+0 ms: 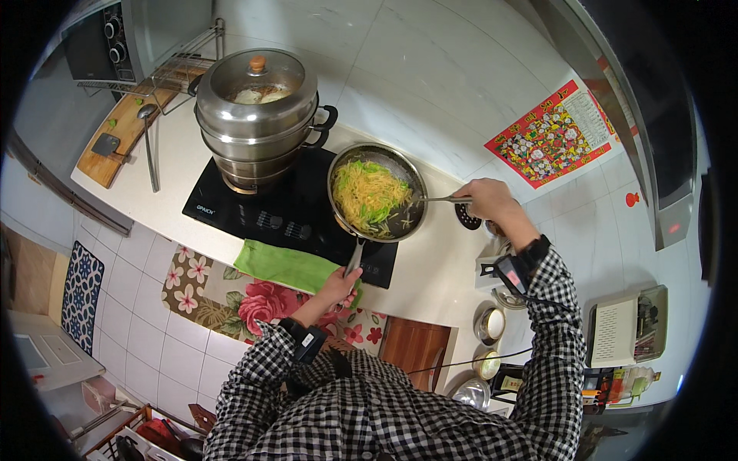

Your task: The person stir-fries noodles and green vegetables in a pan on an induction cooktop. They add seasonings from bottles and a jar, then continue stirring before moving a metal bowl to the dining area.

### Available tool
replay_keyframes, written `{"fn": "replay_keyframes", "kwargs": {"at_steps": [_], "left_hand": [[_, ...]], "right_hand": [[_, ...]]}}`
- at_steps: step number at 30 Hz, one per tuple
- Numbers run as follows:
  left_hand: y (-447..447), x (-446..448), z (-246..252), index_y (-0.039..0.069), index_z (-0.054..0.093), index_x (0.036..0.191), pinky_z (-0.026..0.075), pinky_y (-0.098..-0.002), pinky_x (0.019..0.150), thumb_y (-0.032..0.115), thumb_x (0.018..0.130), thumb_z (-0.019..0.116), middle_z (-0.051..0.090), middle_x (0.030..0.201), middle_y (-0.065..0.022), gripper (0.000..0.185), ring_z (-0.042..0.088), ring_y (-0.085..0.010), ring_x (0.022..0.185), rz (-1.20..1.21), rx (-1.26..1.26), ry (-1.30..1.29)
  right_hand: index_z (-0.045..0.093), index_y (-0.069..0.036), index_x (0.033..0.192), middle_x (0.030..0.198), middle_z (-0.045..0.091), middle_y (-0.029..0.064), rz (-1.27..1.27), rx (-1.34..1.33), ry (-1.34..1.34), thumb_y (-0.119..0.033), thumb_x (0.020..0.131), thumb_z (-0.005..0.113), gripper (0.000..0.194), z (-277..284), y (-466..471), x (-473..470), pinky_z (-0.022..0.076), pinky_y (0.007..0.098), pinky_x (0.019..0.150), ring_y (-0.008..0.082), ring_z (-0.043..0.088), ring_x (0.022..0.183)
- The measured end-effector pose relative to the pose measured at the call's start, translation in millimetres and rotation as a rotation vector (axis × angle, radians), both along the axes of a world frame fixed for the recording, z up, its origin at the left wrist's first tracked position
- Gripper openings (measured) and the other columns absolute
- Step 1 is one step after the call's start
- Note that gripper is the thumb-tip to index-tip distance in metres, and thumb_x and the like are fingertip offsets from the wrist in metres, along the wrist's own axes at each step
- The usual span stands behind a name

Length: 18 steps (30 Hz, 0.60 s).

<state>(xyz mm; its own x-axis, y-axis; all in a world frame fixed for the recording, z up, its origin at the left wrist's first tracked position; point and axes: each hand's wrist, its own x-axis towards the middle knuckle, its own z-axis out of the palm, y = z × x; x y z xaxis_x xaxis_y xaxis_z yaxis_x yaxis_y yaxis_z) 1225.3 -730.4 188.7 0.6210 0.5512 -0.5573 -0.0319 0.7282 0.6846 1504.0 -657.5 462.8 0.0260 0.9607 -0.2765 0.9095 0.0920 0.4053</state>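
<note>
A frying pan point(419, 178) sits on the right side of a black two-burner cooktop point(311, 190). Shredded yellow and green vegetables point(369, 193) lie heaped in it, mostly towards its left side. My left hand point(337, 289) grips the pan's metal handle point(356, 256), which points back towards me. With my right hand point(490, 199) I hold a metal-handled cooking utensil point(441, 199) from the right; its tip is inside the pan, at the edge of the vegetables. The shape of that tip is hard to make out.
On the left burner stands a tall steel steamer pot point(256, 127) under a glass lid. A green cloth point(288, 268) hangs at the counter's front edge. Left lie a ladle point(148, 144) and a wooden cutting board point(109, 144). Bowls point(490, 322) line the right counter.
</note>
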Motion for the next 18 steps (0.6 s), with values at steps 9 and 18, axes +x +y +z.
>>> {"fn": "replay_keyframes", "kwargs": {"at_steps": [9, 18], "left_hand": [[2, 2, -5, 0.006, 0.047, 0.109, 0.038, -0.0285, 0.038, 0.047, 0.095, 0.061, 0.053, 0.068, -0.0059, 0.045, 0.049, -0.0129, 0.047, -0.011, 0.025, 0.024], [4, 3, -1, 0.005, 0.048, 0.112, 0.039, -0.0278, 0.038, 0.048, 0.095, 0.061, 0.053, 0.066, -0.0051, 0.048, 0.048, -0.0125, 0.046, -0.012, 0.019, 0.060]], "right_hand": [[0.068, -0.023, 0.122, 0.110, 0.069, 0.0162, -0.207, 0.116, 0.153, -0.016, 0.085, 0.057, 0.038, -19, 14, 16, 0.0526, 0.0452, 0.089, 0.0345, 0.065, 0.103], [0.051, -0.016, 0.139, 0.108, 0.067, 0.0244, -0.257, 0.248, 0.618, -0.022, 0.094, 0.055, 0.046, -117, 16, -10, 0.0506, 0.0491, 0.091, 0.0422, 0.063, 0.103]]}}
